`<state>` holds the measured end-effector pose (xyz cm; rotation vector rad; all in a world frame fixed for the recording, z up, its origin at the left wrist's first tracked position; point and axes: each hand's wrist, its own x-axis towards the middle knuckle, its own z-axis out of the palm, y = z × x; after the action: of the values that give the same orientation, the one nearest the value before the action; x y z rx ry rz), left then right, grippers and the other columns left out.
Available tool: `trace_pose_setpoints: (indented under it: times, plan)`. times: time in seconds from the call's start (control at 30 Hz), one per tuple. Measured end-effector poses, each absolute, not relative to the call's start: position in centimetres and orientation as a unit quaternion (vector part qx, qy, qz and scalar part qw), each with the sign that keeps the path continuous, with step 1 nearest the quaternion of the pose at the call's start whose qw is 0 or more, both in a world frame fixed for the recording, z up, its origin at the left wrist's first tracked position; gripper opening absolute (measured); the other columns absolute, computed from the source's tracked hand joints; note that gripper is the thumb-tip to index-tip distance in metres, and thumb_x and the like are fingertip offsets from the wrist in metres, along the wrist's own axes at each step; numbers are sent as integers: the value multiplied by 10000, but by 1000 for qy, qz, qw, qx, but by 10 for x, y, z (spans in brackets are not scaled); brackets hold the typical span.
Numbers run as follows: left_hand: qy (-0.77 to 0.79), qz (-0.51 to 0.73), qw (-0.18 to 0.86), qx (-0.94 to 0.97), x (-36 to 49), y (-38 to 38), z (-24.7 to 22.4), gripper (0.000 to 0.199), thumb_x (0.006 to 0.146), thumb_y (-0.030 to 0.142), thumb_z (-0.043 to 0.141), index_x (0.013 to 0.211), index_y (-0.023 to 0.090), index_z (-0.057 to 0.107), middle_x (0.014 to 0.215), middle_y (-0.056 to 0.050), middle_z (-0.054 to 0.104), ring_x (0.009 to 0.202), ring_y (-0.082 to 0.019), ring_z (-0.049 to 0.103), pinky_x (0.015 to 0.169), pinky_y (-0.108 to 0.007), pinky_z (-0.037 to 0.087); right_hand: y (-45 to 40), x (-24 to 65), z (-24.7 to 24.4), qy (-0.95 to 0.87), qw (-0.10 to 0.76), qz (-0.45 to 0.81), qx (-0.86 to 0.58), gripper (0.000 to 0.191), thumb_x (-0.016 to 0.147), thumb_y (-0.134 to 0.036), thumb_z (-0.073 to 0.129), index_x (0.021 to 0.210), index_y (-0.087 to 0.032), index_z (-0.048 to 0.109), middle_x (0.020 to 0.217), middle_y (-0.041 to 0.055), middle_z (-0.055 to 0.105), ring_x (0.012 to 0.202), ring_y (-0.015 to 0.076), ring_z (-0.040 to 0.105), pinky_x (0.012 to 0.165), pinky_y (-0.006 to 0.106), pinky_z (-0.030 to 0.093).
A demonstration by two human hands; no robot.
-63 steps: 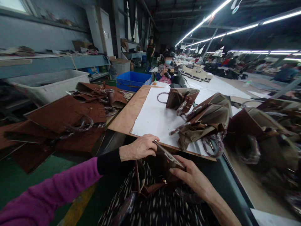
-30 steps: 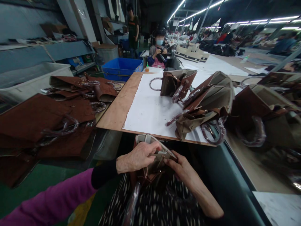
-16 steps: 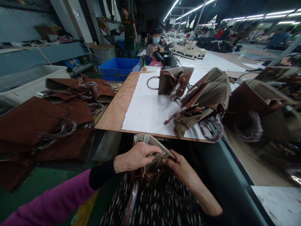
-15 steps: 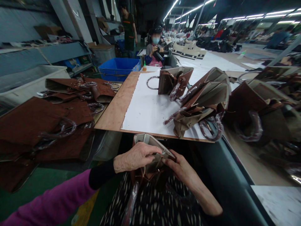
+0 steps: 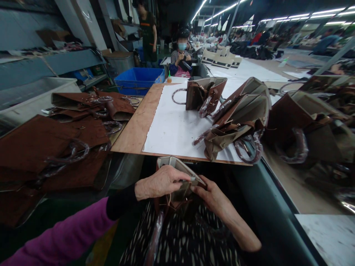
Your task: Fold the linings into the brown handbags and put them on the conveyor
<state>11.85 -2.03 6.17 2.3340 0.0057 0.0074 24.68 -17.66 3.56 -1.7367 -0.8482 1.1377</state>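
head view: at the near side of the wooden board (image 5: 135,123), an open bag (image 5: 179,197) rests on my lap (image 5: 188,244). my right hand (image 5: 212,194) grasps its rim (image 5: 185,168); my left hand (image 5: 159,181) reaches its lining (image 5: 183,189), pinching or not i cannot tell. likely light, stiff-walled, soft-lined; best held by the rim, the plastic-wrapped handle (image 5: 155,238) probably being slippery.

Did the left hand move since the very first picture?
Yes, backward: the left hand overlapped the near edge of the wooden board then; now it shows below that edge.
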Motion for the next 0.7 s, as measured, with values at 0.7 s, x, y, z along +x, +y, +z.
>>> trace_pose_setpoints:
  times: [0.7]
  plan:
    - [82, -65, 172, 979, 134, -24, 71, 181, 781, 177, 522, 654, 132, 644, 632, -65, 638, 629, -201, 601, 561, -256, 378, -179, 234, 28, -422, 352, 295, -782, 276, 787, -276, 475, 1020, -240, 620, 1157, 43, 475, 947, 191, 546, 811, 283, 431]
